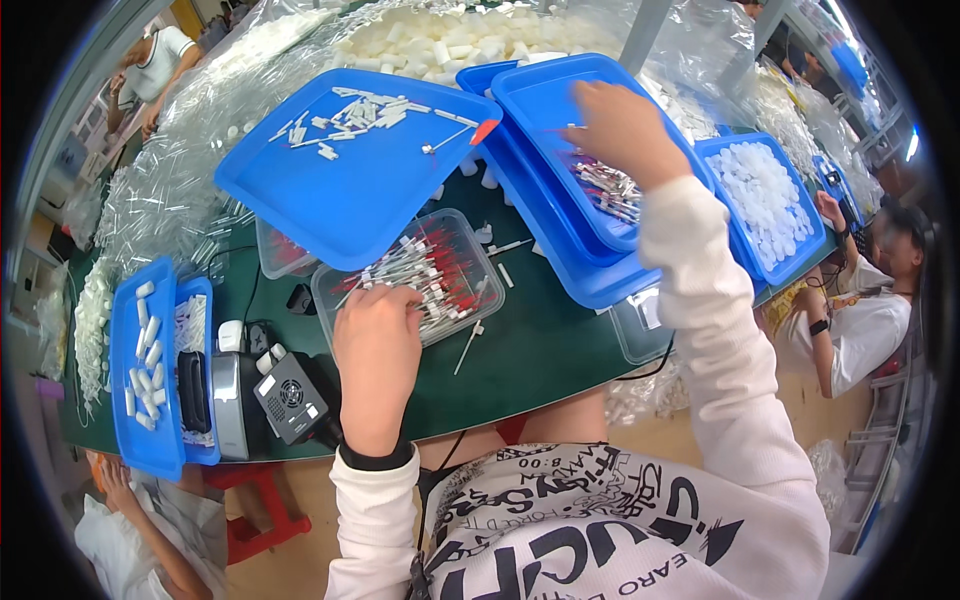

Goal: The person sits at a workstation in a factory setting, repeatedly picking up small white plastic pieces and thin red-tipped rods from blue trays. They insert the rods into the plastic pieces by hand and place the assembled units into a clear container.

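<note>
My left hand [375, 345] rests at the near edge of a clear plastic box [470, 252] filled with several thin white-and-red tube pieces [425, 270]; its fingers curl down among them and what they grip is hidden. My right hand [622, 128] reaches into a stacked blue tray [545, 95] on the right, fingers down over a small pile of similar tube pieces [610, 190]. A tilted blue tray [340, 190] with scattered white pieces leans over the clear box.
A green table [540, 350] holds a small grey device with a fan [290, 400], blue trays of white caps [765, 195] and white tubes [145, 350], and bags of white parts [440, 40]. Other people sit at right [870, 300], upper left and lower left.
</note>
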The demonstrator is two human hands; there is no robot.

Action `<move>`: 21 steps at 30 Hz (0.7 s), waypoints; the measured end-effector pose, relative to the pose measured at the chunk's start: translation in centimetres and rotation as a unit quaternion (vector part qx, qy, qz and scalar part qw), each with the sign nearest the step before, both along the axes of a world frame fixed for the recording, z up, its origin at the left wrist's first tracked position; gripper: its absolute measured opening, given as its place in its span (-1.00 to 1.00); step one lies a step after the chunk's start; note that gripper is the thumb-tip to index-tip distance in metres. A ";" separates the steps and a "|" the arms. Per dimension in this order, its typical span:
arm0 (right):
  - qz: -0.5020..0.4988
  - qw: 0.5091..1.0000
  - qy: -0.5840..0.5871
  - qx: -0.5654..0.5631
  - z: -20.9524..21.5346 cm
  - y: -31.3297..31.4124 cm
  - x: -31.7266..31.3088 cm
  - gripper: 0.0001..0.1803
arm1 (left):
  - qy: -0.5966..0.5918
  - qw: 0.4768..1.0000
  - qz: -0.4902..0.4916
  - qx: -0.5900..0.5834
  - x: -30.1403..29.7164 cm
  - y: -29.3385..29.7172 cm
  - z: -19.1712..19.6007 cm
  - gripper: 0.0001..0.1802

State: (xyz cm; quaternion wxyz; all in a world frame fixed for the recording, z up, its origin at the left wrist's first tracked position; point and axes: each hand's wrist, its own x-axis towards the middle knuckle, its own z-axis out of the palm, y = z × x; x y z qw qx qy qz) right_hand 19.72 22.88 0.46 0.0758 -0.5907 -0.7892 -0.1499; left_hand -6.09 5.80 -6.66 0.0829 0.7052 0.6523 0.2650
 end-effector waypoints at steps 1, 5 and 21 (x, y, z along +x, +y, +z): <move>0.041 0.998 0.018 -0.035 0.5 0.7 -2.7 -0.69 | -0.016 1.000 0.010 -0.012 -0.1 -0.2 0.2 -0.82; 0.102 0.984 0.034 -0.140 0.7 4.4 -10.9 -0.73 | 0.017 0.996 0.044 0.071 0.1 -0.7 0.4 -0.84; -0.040 0.946 0.232 -0.223 -3.8 8.2 -14.1 -0.62 | -0.018 0.999 0.025 0.026 -1.0 0.3 -0.3 -0.84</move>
